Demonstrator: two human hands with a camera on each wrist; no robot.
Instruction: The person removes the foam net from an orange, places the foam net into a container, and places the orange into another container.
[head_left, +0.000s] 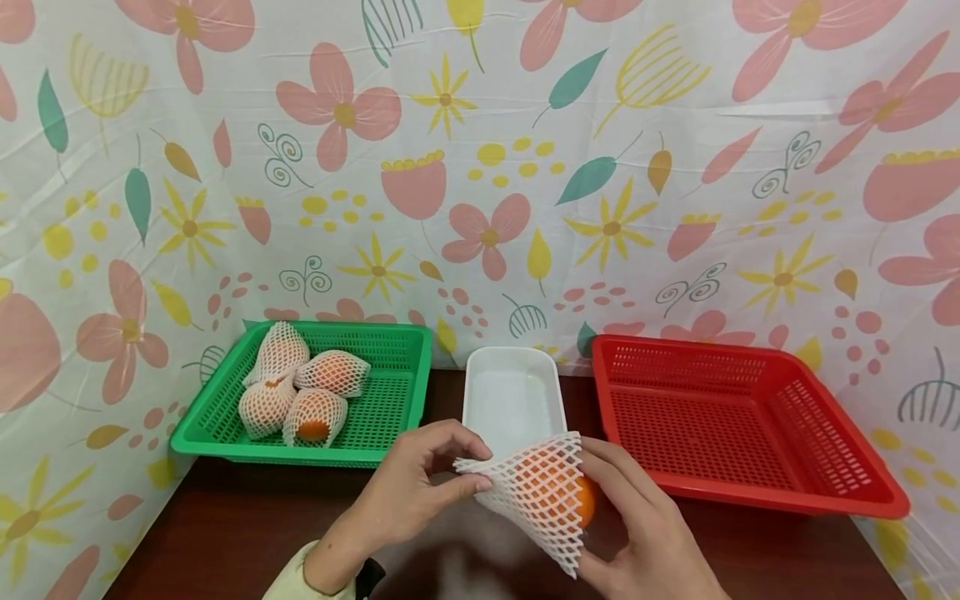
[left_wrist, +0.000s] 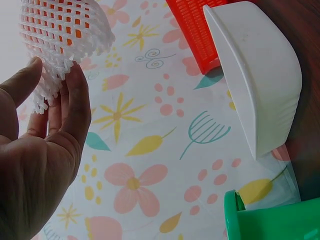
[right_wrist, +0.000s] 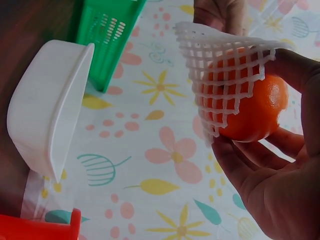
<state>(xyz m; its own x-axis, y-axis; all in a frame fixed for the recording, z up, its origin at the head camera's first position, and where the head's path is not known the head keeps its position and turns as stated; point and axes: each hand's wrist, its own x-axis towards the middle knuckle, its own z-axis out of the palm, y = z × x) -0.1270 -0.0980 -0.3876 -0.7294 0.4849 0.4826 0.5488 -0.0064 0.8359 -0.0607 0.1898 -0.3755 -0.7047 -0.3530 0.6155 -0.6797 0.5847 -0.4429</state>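
Observation:
An orange fruit sits partly inside a white foam net sleeve, in front of me at the table's near side. My left hand pinches the narrow, gathered end of the sleeve between thumb and fingers. From the right, my right hand grips the orange fruit, its thumb and fingers curled round it at the sleeve's wide open end. In the right wrist view, one side of the fruit is bare and the rest shows through the mesh. Beyond the hands, a white rectangular dish holds nothing visible.
At the left stands a green basket with several net-wrapped fruits in its left part. A red basket without contents stands at the right. The dark brown table meets a flower-printed cloth behind and at the sides.

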